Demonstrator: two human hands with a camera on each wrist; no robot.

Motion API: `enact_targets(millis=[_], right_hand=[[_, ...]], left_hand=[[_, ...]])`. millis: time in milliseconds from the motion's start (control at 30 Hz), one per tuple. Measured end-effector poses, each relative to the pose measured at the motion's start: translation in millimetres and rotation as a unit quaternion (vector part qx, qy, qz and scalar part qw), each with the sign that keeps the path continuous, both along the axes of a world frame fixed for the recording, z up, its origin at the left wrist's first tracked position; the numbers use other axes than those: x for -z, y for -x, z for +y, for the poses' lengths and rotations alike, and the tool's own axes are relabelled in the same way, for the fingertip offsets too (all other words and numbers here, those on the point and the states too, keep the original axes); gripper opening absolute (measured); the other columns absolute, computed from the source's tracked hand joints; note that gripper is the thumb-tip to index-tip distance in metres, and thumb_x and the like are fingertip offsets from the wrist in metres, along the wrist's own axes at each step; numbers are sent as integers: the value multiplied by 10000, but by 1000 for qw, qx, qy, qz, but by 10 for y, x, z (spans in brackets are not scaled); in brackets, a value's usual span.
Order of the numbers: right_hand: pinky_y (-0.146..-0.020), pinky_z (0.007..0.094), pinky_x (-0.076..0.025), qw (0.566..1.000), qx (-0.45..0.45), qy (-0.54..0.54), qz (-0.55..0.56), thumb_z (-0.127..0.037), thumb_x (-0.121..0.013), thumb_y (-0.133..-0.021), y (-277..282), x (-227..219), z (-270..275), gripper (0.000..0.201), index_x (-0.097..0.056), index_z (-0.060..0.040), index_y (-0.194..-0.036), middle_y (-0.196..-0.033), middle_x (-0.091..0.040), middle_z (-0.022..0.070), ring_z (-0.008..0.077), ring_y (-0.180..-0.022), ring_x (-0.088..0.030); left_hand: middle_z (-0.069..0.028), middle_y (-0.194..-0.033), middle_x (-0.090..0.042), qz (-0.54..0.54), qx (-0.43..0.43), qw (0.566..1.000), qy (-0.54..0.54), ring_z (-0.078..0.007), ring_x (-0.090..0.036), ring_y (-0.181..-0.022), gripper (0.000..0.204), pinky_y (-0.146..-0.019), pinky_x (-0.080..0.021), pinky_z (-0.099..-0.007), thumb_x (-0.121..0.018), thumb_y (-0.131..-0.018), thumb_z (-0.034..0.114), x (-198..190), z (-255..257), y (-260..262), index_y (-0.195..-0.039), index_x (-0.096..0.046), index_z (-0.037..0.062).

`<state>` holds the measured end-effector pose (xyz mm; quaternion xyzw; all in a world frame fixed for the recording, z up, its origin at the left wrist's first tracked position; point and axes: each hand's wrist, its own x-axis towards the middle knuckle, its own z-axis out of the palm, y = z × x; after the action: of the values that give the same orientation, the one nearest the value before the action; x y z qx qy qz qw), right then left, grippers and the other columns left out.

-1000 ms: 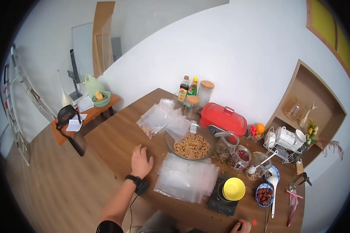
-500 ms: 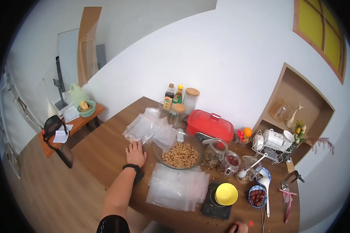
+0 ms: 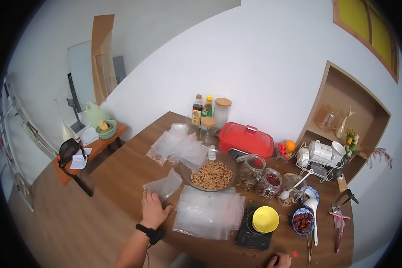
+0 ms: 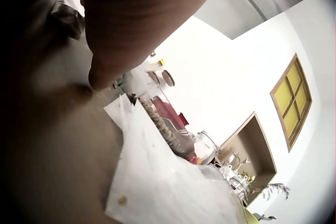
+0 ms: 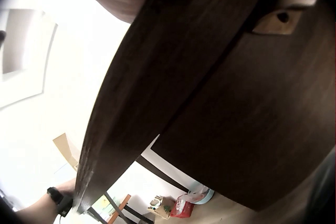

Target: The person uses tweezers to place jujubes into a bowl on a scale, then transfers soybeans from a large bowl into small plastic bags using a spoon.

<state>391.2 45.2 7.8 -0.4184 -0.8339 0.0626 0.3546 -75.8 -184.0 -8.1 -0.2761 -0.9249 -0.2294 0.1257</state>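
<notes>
My left hand rests at the left side of the table, its fingers laid on the near edge of a clear plastic bag. The left wrist view shows the hand from close by, with its fingertips at the upper left. Behind that bag lies a pile of clear bags, some with mixed grains in them. A stack of larger flat clear bags lies right of the hand. My right hand rests at the table's front edge, apart from the nearby things; its palm side is hidden.
A glass bowl of soybeans stands mid-table. To the right are a yellow bowl on a black scale, glass jars, a bowl of red dates and a white spoon. A red cooker stands behind.
My left hand reached forward to the pile of bags, then came back toward me with one bag under its fingers. My right hand has stayed at the table edge.
</notes>
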Motion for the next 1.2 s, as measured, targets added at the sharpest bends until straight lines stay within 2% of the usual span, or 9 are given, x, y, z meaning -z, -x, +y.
enact_targets(millis=[167, 267, 367, 467, 667, 767, 867, 1067, 1200], right_hand=[[-884, 530, -521, 999, 2, -33, 7, -57, -682, -942, -17, 22, -3, 114, -722, -26, -1045, -1036, -716, 193, 439, -968, -653], [-886, 533, -520, 999, 7, -35, 14, -61, -683, -943, -17, 24, -16, 109, -720, -26, -1039, -1033, -714, 192, 441, -968, -650], [-887, 532, -519, 1000, 5, -20, 20, -65, -684, -943, -38, 37, -20, 106, -718, -27, -1036, -1029, -712, 190, 439, -966, -648], [-893, 528, -516, 999, -2, -16, 29, -66, -684, -942, -44, 27, -27, 111, -717, -29, -1041, -1030, -711, 188, 435, -966, -647], [-907, 520, -509, 999, -11, -16, 33, -66, -680, -943, -75, 35, -36, 119, -721, -42, -1052, -1048, -712, 180, 427, -983, -648], [-905, 517, -510, 999, -19, -18, 40, -68, -677, -945, -79, 24, -49, 122, -725, -48, -1056, -1053, -712, 178, 425, -988, -648], [-903, 513, -512, 999, -22, -15, 42, -68, -673, -948, -94, 34, -40, 126, -727, -51, -1060, -1057, -713, 179, 425, -992, -650], [-907, 507, -516, 999, -25, -8, 47, -75, -672, -955, -126, 65, -15, 145, -734, -46, -1083, -1065, -717, 182, 425, -1003, -653], [-935, 509, -518, 997, -36, 11, 72, -81, -673, -959, -136, 42, -32, 159, -737, -38, -1097, -1072, -719, 190, 430, -1025, -658]], left_hand=[[-283, -1616, -467, 8, -5, 999, 49, -486, -381, -1538, 856, -1271, -326, -579, -850, -849, 430, -130, 183, -95, -1495, -526, -28], [-224, -1514, -579, 55, -13, 995, 77, -473, -475, -1465, 752, -1239, -373, -579, -802, -889, 452, -34, 286, -25, -1465, -576, 24], [-176, -1358, -664, 28, -46, 996, 75, -439, -586, -1329, 540, -1171, -439, -585, -749, -948, 401, -53, 339, 91, -1362, -662, 66], [-141, -1227, -675, 83, -43, 991, 96, -392, -623, -1215, 350, -1065, -479, -590, -702, -993, 349, 53, 305, 173, -1212, -734, 79], [-206, -1068, -688, 62, 3, 994, -95, -442, -658, -1041, 223, -945, -523, -531, -635, -1056, 229, 212, 73, 288, -1046, -724, 25], [-231, -1005, -674, 42, 48, 969, -240, -465, -647, -972, 243, -873, -526, -502, -575, -1099, 184, 65, -50, 229, -1004, -672, -18], [-237, -996, -671, -2, 62, 954, -294, -466, -638, -953, 244, -860, -524, -487, -544, -1117, 160, -291, -141, -32, -1030, -659, -36], [-224, -985, -696, -67, 138, 925, -348, -374, -679, -899, 241, -844, -535, -417, -524, -1134, 143, -854, -95, -704, -1135, -688, -33], [-189, -924, -662, -59, 232, 906, -350, -332, -629, -824, 231, -799, -528, -394, -542, -1138, 167, -935, 102, -1222, -1096, -671, -20]])
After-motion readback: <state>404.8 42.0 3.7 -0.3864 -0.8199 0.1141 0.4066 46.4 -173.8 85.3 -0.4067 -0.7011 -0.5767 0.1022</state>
